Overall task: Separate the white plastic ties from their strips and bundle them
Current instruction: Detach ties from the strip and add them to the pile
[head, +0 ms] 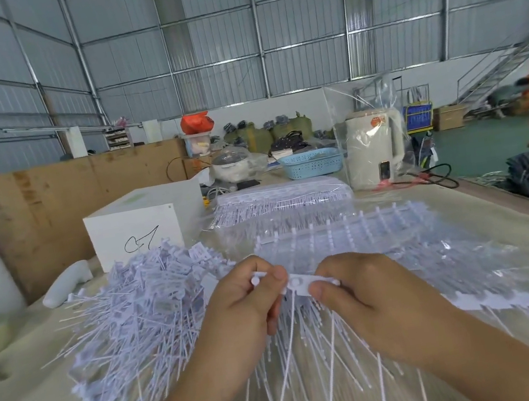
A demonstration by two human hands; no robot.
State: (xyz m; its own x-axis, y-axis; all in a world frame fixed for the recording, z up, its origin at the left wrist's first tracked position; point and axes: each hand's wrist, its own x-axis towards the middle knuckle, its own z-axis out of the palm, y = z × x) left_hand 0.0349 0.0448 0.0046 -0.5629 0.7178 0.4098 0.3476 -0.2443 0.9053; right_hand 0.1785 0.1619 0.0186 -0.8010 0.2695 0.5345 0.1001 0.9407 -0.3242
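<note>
Both hands work close together at the near centre of the table. The left hand pinches one end of a white strip between thumb and curled fingers. The right hand pinches the other end the same way. The strip's long axis runs side to side between the two hands. The ties attached to it hang downward and toward the person, fanning out below the wrists. Neither hand is nearer to the strip; each holds it at its own end.

Judgement: the step in hand is breaking ties free of this strip. The move turns on the hands pulling or twisting in opposite directions along that side-to-side axis.

Just left of the left hand lies a loose pile of separated ties, heads mostly away from the person. No bundle is visible yet. Just beyond the right hand lie unseparated strips under clear plastic. Further beyond sits a wrapped stack of strips. Beyond the left hand stands a white box. Far beyond the right hand stand a blue basket and a white kettle.
</note>
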